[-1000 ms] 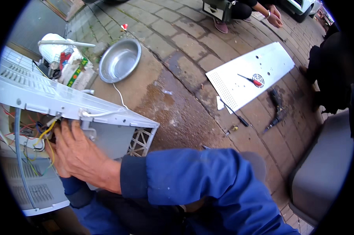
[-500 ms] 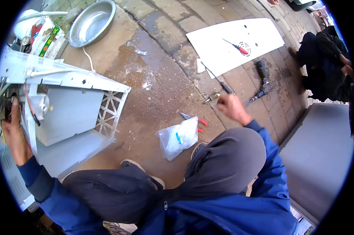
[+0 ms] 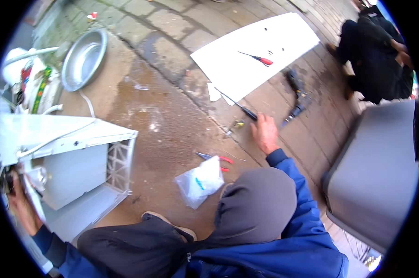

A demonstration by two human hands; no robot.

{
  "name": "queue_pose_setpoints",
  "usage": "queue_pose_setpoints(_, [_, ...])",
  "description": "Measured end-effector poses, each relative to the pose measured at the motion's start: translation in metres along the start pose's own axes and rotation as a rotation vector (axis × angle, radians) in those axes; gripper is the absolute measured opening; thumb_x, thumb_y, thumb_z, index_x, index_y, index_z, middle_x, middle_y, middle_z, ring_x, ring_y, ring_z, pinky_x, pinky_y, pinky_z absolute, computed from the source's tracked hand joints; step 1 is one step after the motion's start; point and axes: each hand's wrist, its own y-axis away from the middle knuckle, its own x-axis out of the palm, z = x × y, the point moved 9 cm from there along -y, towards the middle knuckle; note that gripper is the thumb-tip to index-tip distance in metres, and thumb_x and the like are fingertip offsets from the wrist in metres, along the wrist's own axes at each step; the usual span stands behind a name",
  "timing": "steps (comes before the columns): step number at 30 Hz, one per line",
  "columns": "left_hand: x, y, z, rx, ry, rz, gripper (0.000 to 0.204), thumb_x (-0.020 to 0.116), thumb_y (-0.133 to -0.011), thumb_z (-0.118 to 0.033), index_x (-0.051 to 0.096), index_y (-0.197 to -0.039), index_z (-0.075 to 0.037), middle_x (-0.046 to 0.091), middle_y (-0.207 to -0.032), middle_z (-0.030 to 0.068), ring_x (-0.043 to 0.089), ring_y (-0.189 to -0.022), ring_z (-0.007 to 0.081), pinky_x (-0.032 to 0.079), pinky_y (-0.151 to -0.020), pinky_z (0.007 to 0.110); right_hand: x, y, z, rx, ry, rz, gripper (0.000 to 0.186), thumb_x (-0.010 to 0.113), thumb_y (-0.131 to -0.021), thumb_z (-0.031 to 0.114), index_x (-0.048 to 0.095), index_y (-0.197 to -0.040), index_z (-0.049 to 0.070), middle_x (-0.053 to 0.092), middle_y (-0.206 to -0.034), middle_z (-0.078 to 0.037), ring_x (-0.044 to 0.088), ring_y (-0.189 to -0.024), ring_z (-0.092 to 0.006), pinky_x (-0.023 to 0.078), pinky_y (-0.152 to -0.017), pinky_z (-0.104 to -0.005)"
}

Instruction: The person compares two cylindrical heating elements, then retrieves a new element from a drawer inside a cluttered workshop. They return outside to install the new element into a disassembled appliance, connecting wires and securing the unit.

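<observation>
My right hand (image 3: 265,133) reaches over the paving, fingers stretched out beside the handle end of a long black-handled screwdriver (image 3: 249,113). Whether the fingertips touch it, I cannot tell. A small yellow-handled tool (image 3: 237,124) lies just left of that hand. At the far left, my left hand (image 3: 22,199) is closed around a dark motor-like part (image 3: 6,180) in the opened white appliance cabinet (image 3: 68,136); most of its fingers are hidden. Pliers with red handles (image 3: 225,160) lie partly under a clear plastic bag (image 3: 201,181) in front of my knees.
A white panel (image 3: 246,55) lies on the paving with a red-handled screwdriver (image 3: 262,60) on it. Right of it is a cordless drill (image 3: 296,99). A metal basin (image 3: 83,60) stands at upper left, a grey box-like thing (image 3: 371,171) at right. A person in dark clothes (image 3: 371,60) crouches at upper right.
My right hand has gone from loosely curled to stretched out, reaching forward to the black-handled screwdriver. My view has shifted, so things sit further left. My left hand stays at the dark part.
</observation>
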Motion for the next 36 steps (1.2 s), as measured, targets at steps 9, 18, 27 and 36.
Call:
queue_pose_setpoints(9, [0.054,0.030,-0.099,0.171,0.104,-0.100,0.033,0.072,-0.093,-0.006,0.063,-0.124,0.003,0.070,-0.117,0.0122,0.063,-0.105,0.0201,0.049,-0.095,0.034,0.048,-0.023,-0.021,-0.115,-0.116,0.087,0.029,0.065,-0.085,0.008,0.055,-0.111,-0.001,0.057,-0.103,-0.026,0.056,-0.100,-0.0469,0.045,-0.085,-0.0550])
queue_pose_setpoints(18, [0.057,0.035,-0.102,0.164,0.169,-0.082,0.034,0.072,-0.092,-0.002,0.060,-0.124,0.002,0.070,-0.117,0.0110,0.064,-0.106,0.0181,0.049,-0.094,0.032,-0.284,-0.051,0.197,-0.630,-0.657,-0.032,0.038,0.059,-0.094,0.009,0.063,-0.131,0.000,0.058,-0.074,-0.012,0.059,-0.070,-0.0329,0.046,-0.071,-0.0484])
queue_pose_setpoints(27, [0.047,0.034,-0.094,0.171,-0.001,-0.139,0.026,0.074,-0.092,-0.006,0.066,-0.116,0.002,0.072,-0.110,0.0110,0.065,-0.100,0.0182,0.049,-0.092,0.034,-0.395,-0.042,0.414,-1.015,-0.799,0.160,0.042,0.070,-0.086,0.011,0.068,-0.127,0.001,0.056,-0.066,-0.008,0.055,-0.051,-0.0265,0.045,-0.052,-0.0406])
queue_pose_setpoints(36, [0.048,0.033,-0.092,0.184,0.030,-0.124,0.034,0.074,-0.092,-0.008,0.062,-0.121,0.004,0.071,-0.116,0.0156,0.065,-0.106,0.0229,0.048,-0.097,0.037,-0.371,-0.040,0.485,-1.089,-0.604,0.070,0.039,0.071,-0.088,0.011,0.068,-0.126,0.003,0.060,-0.070,-0.012,0.062,-0.057,-0.0316,0.049,-0.053,-0.0432])
